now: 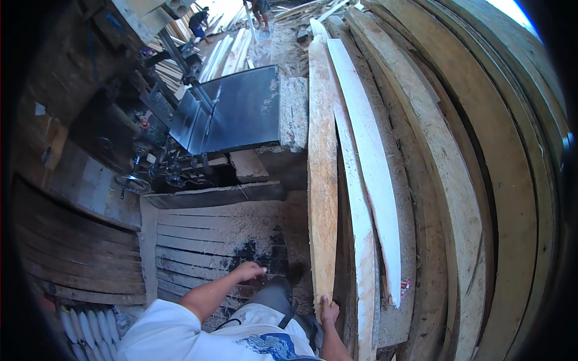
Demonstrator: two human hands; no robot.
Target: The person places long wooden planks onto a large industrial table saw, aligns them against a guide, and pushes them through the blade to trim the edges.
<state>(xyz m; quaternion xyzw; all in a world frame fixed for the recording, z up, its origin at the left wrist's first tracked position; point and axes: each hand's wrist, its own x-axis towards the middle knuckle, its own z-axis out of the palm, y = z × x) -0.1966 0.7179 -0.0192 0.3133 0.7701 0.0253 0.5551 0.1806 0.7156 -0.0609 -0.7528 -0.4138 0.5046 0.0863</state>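
My right hand (329, 310) is closed around the near end of a long yellowish wooden plank (323, 180), thumb on top. The plank runs away from me, past the right side of a dark metal saw table (241, 114). My left hand (249, 272) hangs over the slatted floor, left of the plank. It looks loosely open, and I see nothing in it. Close by on the plank's right lie two pale, freshly cut boards (367, 144), one partly over the other.
A machine handwheel (132, 183) sits below the saw table's left side. Thick timbers (433, 156) are stacked on the right. Sawdust covers part of the slatted floor (198, 234). Bundled pale objects (90, 328) lie at lower left. Two people (200, 24) are far off.
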